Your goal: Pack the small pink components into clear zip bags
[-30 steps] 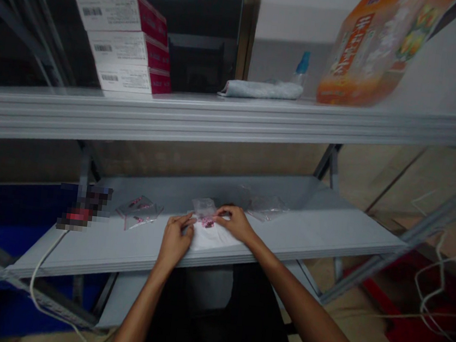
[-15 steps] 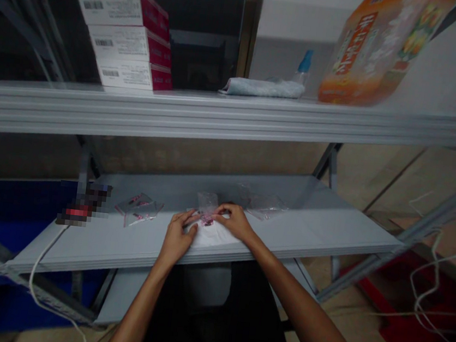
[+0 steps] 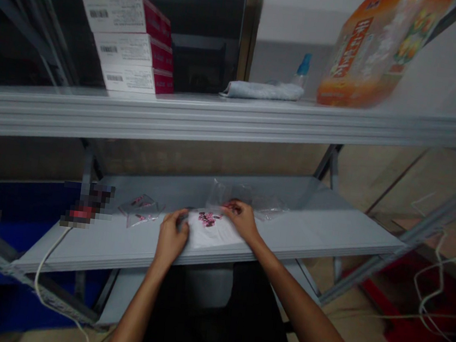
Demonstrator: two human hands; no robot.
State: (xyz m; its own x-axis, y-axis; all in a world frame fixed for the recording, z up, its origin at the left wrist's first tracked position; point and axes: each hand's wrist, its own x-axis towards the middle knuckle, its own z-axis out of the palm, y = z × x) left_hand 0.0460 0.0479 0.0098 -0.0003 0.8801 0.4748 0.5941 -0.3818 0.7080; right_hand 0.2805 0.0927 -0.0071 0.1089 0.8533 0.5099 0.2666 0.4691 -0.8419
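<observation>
Clock centred on the loose pile. Nearest us is a white sheet point(image 3: 214, 239) at the front edge of the lower shelf point(image 3: 321, 217). The left hand point(image 3: 171, 236) rests at 8 o'clock, by the sheet's left side; thumb and fingers are a narrow gap apart, and we see nothing gripped between them.

On the sheet lies the pile of small pink-and-dark pieces point(image 3: 207, 219), loose and outside any bag. At 3 o'clock is the right hand point(image 3: 244, 222), fingertips pinched together. They appear to hold a clear bag point(image 3: 219, 192), which stands up just past the pile at 1 o'clock. Pink shows at the fingertips — piece or bag edging, we cannot tell.

Toward 9 o'clock, clear bags point(image 3: 141, 213) lie flat with a few pieces apparently inside; we judge that portion done. Between 2 and 3 o'clock are more clear bags point(image 3: 271, 208), in which we make out no pieces. Left over, then: the open pile and the bag in hand, whose contents we could not confirm.

Farthest, the upper shelf point(image 3: 233, 125): stacked boxes point(image 3: 127, 44) at 11 o'clock, a folded cloth point(image 3: 265, 91) at 1.
</observation>
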